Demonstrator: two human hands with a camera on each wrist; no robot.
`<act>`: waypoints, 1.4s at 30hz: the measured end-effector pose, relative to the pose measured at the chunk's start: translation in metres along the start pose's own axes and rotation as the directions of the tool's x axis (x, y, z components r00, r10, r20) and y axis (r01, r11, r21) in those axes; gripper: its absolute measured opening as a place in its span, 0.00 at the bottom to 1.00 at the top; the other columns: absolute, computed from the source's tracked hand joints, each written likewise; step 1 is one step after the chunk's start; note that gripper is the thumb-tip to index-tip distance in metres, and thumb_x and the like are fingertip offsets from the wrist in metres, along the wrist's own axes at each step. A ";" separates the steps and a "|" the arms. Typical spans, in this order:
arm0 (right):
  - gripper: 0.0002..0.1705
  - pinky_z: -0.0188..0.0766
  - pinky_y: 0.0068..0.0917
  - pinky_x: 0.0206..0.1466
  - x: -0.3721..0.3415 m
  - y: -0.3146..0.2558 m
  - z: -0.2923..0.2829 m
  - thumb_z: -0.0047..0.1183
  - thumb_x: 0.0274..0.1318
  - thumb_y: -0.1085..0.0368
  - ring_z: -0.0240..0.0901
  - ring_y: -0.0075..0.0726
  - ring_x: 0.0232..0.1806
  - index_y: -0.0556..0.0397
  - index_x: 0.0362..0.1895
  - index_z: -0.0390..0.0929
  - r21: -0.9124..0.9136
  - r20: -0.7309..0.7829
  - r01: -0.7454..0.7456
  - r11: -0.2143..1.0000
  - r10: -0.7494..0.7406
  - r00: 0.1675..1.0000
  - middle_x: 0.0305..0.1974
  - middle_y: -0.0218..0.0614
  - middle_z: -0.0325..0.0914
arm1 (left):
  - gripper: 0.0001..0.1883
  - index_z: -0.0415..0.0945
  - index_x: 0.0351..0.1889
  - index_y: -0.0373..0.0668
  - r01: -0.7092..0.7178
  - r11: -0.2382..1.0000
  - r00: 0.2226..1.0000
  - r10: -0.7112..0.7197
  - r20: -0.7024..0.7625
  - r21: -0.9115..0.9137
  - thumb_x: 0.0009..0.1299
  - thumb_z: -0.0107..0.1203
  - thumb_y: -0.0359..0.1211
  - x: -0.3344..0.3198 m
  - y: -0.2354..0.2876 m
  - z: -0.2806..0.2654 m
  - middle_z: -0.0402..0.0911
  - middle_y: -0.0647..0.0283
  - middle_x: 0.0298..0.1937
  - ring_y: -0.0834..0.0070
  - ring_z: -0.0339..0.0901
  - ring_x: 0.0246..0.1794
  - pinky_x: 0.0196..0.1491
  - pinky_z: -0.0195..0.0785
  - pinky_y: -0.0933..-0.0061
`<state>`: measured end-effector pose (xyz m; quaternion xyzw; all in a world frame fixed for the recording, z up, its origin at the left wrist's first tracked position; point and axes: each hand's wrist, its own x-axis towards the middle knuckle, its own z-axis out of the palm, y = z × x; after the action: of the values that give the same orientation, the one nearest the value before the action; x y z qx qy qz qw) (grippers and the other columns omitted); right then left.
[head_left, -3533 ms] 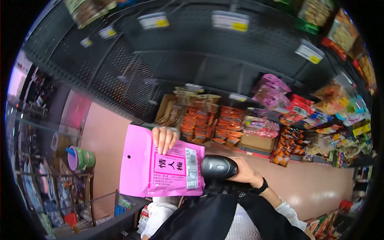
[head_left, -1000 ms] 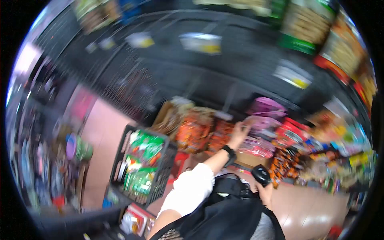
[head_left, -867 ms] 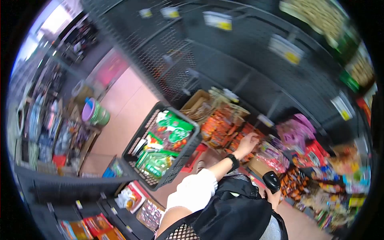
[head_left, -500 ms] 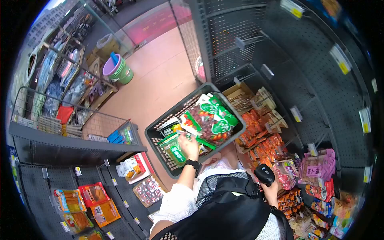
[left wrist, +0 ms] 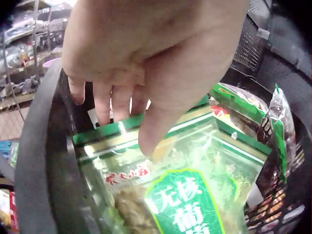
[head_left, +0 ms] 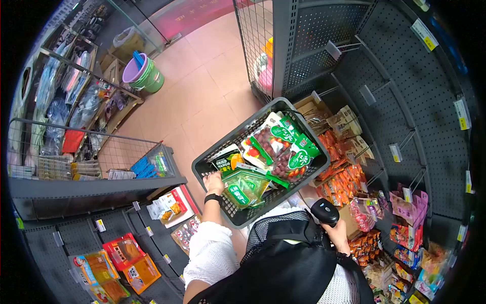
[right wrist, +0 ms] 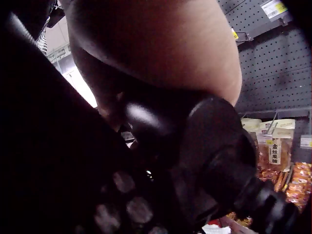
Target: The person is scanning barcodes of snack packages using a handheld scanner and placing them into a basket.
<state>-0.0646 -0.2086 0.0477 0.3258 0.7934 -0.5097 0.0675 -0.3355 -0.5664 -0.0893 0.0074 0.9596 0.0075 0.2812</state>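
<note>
A dark grey plastic basket (head_left: pixel 234 134) holds several snack bags in the head view. At its left side, my left hand (head_left: pixel 213 183) pinches the top edge of a clear-and-green bag of seedless raisins (left wrist: pixel 185 202), thumb in front and fingers behind. Beside that bag lie a dried mango pack (head_left: pixel 226 161) and green-topped red date bags (head_left: pixel 299 158). My right hand (head_left: pixel 338 234) grips a black barcode scanner (head_left: pixel 325 212) near the basket's right corner. In the right wrist view the scanner (right wrist: pixel 207 141) is dark and close, its grip partly hidden by the hand.
Dark pegboard shelving (head_left: pixel 400 116) rises on the right, with orange snack packs (head_left: pixel 344 185) and pink bags (head_left: pixel 411 209) low on it. Another shelf (head_left: pixel 66 230) stands at the left, below a wire rack. Green and purple buckets (head_left: pixel 144 76) stand on the tiled floor.
My left hand, earlier on a pink plum bag and then among the shelf goods, has moved left into the basket and pinches the raisin bag. The head view has turned left; the right hand keeps the scanner.
</note>
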 end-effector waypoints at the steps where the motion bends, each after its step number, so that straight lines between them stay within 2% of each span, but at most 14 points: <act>1: 0.12 0.68 0.24 0.37 0.002 -0.005 0.001 0.59 0.40 0.69 0.73 0.23 0.31 0.59 0.34 0.79 0.001 0.001 0.012 1.000 -0.012 1.000 0.28 0.33 0.79 | 0.21 0.75 0.46 0.54 -0.036 0.998 0.999 0.037 0.018 -0.057 0.52 0.61 0.35 0.004 -0.007 0.002 0.77 0.62 0.47 0.65 0.71 0.52 0.59 0.54 0.57; 6: 0.14 0.69 0.25 0.39 0.007 -0.010 0.004 0.59 0.41 0.68 0.73 0.23 0.33 0.58 0.36 0.78 -0.027 -0.009 0.053 0.998 -0.053 0.999 0.30 0.33 0.79 | 0.08 0.82 0.29 0.49 -0.287 0.900 0.955 0.294 -0.030 -0.328 0.51 0.61 0.34 -0.018 -0.013 -0.018 0.80 0.60 0.30 0.65 0.78 0.35 0.43 0.68 0.65; 7: 0.16 0.69 0.26 0.40 0.008 -0.010 0.003 0.60 0.41 0.68 0.73 0.24 0.35 0.58 0.39 0.78 -0.025 -0.016 0.074 0.997 -0.074 0.997 0.32 0.34 0.79 | 0.07 0.81 0.28 0.47 -0.558 0.785 0.830 0.528 -0.180 -0.268 0.50 0.61 0.33 -0.019 -0.019 -0.018 0.79 0.60 0.24 0.64 0.77 0.30 0.37 0.69 0.70; 12: 0.17 0.69 0.26 0.44 0.015 -0.008 -0.017 0.60 0.40 0.70 0.74 0.26 0.37 0.57 0.39 0.77 0.057 0.007 0.075 0.996 -0.075 0.997 0.33 0.34 0.79 | 0.05 0.82 0.27 0.53 -0.718 0.668 0.696 0.699 -0.168 -0.197 0.52 0.61 0.33 -0.086 0.006 -0.113 0.82 0.70 0.30 0.77 0.76 0.39 0.66 0.39 0.52; 17: 0.21 0.69 0.27 0.47 0.012 -0.031 -0.043 0.63 0.37 0.72 0.74 0.28 0.40 0.56 0.42 0.77 0.193 -0.025 0.195 0.962 -0.194 0.981 0.38 0.33 0.79 | 0.05 0.81 0.26 0.48 -0.880 0.409 0.467 0.838 -0.283 -0.240 0.50 0.61 0.31 -0.157 0.045 -0.240 0.82 0.71 0.32 0.79 0.77 0.41 0.64 0.47 0.56; 22: 0.24 0.69 0.28 0.47 0.008 -0.048 -0.072 0.63 0.35 0.71 0.74 0.29 0.40 0.56 0.43 0.75 0.269 0.021 0.272 0.924 -0.288 0.957 0.38 0.35 0.79 | 0.04 0.81 0.23 0.43 -0.887 -0.309 -0.079 0.834 -0.546 -0.343 0.52 0.63 0.32 -0.155 0.065 -0.308 0.82 0.62 0.28 0.70 0.80 0.33 0.62 0.48 0.50; 24: 0.25 0.69 0.29 0.46 0.002 -0.066 -0.091 0.64 0.33 0.69 0.75 0.33 0.40 0.57 0.43 0.75 0.241 0.144 0.428 0.871 -0.468 0.872 0.37 0.38 0.79 | 0.02 0.81 0.22 0.45 -0.584 -0.743 -0.533 0.655 -0.537 -0.327 0.55 0.61 0.29 -0.123 0.095 -0.327 0.82 0.64 0.26 0.74 0.79 0.31 0.64 0.42 0.53; 25: 0.28 0.69 0.31 0.45 0.001 -0.069 -0.098 0.65 0.32 0.66 0.76 0.39 0.39 0.58 0.43 0.74 0.212 0.186 0.457 0.864 -0.494 0.849 0.37 0.41 0.78 | 0.03 0.80 0.21 0.46 -0.364 -0.852 -0.597 0.523 -0.608 -0.376 0.55 0.60 0.27 -0.117 0.118 -0.330 0.82 0.65 0.25 0.76 0.79 0.30 0.63 0.41 0.56; 26: 0.28 0.69 0.31 0.45 -0.002 -0.078 -0.104 0.65 0.32 0.66 0.76 0.39 0.39 0.58 0.43 0.74 0.218 0.160 0.457 0.862 -0.494 0.855 0.37 0.41 0.78 | 0.05 0.80 0.20 0.46 -0.122 -0.907 -0.618 0.388 -0.684 -0.404 0.55 0.60 0.26 -0.114 0.140 -0.326 0.82 0.66 0.24 0.78 0.78 0.28 0.63 0.39 0.60; 28: 0.29 0.70 0.33 0.45 -0.009 -0.100 -0.115 0.65 0.33 0.65 0.75 0.44 0.40 0.59 0.45 0.72 0.230 0.200 0.552 0.801 -0.594 0.779 0.38 0.43 0.77 | 0.09 0.79 0.14 0.48 0.336 -0.893 -0.316 0.193 -0.929 -0.300 0.54 0.57 0.25 -0.137 0.192 -0.305 0.81 0.69 0.20 0.82 0.75 0.21 0.56 0.43 0.70; 30: 0.31 0.70 0.34 0.45 -0.013 -0.111 -0.122 0.64 0.34 0.64 0.74 0.48 0.41 0.59 0.47 0.71 0.218 0.191 0.660 0.718 -0.695 0.693 0.40 0.47 0.76 | 0.09 0.78 0.13 0.48 0.545 -0.806 -0.164 0.169 -0.972 -0.231 0.54 0.57 0.26 -0.153 0.229 -0.294 0.80 0.69 0.18 0.82 0.74 0.20 0.56 0.42 0.70; 36: 0.26 0.70 0.35 0.42 -0.029 -0.125 -0.128 0.63 0.34 0.65 0.74 0.48 0.39 0.57 0.43 0.72 0.247 0.076 0.722 0.646 -0.756 0.651 0.36 0.44 0.75 | 0.08 0.78 0.13 0.47 0.392 -0.805 -0.373 0.304 -0.877 -0.445 0.54 0.58 0.27 -0.175 0.299 -0.282 0.79 0.68 0.17 0.81 0.74 0.19 0.56 0.44 0.68; 41: 0.26 0.70 0.34 0.42 -0.033 -0.089 -0.142 0.63 0.34 0.65 0.74 0.49 0.38 0.57 0.43 0.73 0.221 -0.050 0.656 0.722 -0.663 0.747 0.36 0.44 0.76 | 0.07 0.78 0.14 0.44 0.148 -0.756 -0.557 0.469 -0.686 -0.637 0.54 0.60 0.28 -0.176 0.334 -0.269 0.80 0.64 0.18 0.77 0.76 0.22 0.55 0.50 0.65; 42: 0.26 0.70 0.34 0.42 -0.034 -0.080 -0.145 0.63 0.34 0.65 0.74 0.49 0.38 0.56 0.43 0.73 0.198 -0.064 0.613 0.765 -0.614 0.787 0.37 0.44 0.76 | 0.07 0.79 0.15 0.44 0.104 -0.742 -0.591 0.489 -0.641 -0.662 0.54 0.60 0.28 -0.130 0.396 -0.326 0.80 0.63 0.18 0.76 0.77 0.22 0.54 0.51 0.64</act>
<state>-0.0522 -0.1216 0.1920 0.0530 0.7984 -0.5844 -0.1352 -0.3982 -0.1765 0.2621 0.6721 0.0071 0.6493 0.3558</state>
